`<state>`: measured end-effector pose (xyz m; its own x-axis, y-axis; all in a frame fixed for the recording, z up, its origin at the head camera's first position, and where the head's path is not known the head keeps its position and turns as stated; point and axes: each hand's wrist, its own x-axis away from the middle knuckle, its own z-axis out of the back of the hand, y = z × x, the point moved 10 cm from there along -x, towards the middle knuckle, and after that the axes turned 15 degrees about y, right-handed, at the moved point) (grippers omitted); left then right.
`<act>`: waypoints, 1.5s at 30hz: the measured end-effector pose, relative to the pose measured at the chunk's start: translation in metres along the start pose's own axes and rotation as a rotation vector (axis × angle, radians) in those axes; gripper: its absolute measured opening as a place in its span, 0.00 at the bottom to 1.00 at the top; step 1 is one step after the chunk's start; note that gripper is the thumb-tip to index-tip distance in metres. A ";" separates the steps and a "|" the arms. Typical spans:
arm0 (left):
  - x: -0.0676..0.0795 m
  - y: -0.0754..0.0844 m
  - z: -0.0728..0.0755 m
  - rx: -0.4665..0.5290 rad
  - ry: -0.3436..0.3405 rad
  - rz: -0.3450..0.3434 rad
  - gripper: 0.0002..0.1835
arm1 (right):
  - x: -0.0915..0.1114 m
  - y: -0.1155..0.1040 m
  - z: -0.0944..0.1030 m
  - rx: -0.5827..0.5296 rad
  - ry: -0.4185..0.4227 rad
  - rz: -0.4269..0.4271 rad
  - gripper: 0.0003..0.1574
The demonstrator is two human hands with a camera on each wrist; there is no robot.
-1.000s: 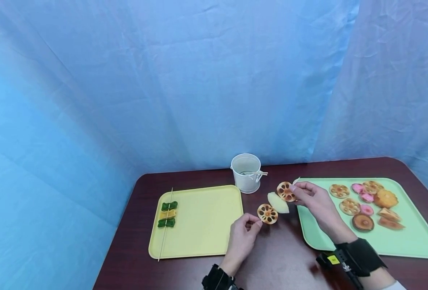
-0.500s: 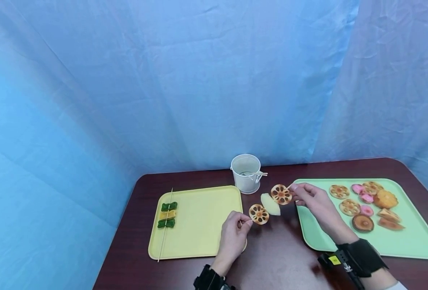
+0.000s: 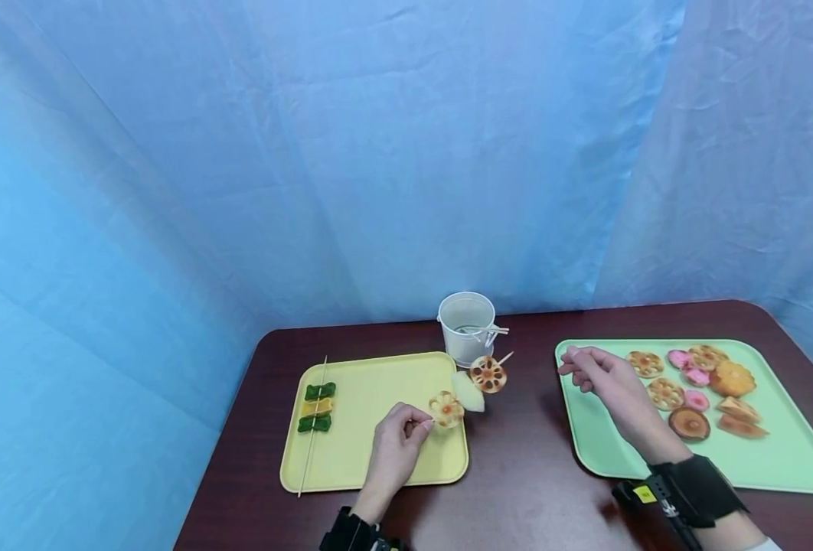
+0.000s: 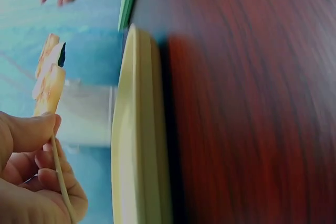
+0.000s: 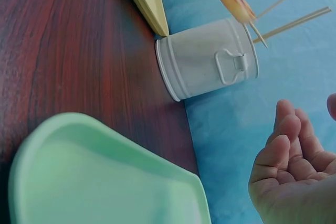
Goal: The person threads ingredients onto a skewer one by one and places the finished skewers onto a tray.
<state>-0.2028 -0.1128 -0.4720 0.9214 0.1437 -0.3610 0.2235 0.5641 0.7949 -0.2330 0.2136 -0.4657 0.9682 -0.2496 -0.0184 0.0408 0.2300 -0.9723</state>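
My left hand pinches a bamboo skewer between thumb and fingers, over the right side of the yellow tray. On the skewer are a lotus root slice nearest the fingers, a pale half-round slice and a second lotus root slice toward the tip. The skewer is raised above the tray, as the left wrist view shows. My right hand hovers over the left edge of the green tray. Its fingers are loosely bent and hold nothing.
A white bucket with several thin sticks stands behind the trays. Another skewer with green and yellow pieces lies on the yellow tray's left side. The green tray bears lotus slices, pink pieces, a mushroom and other food pieces.
My left hand has carried the loaded skewer leftward from between the trays to above the yellow tray. My right hand has let go of the skewer's tip end and stayed by the green tray.
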 end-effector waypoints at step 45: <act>-0.008 -0.089 0.101 -0.515 0.093 0.212 0.03 | 0.002 0.000 -0.002 0.038 -0.017 0.012 0.30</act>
<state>-0.1976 -0.2457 -0.4907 0.8922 0.3550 -0.2790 -0.1691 0.8357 0.5226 -0.2313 0.2115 -0.4660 0.9727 -0.2306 -0.0255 0.0384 0.2685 -0.9625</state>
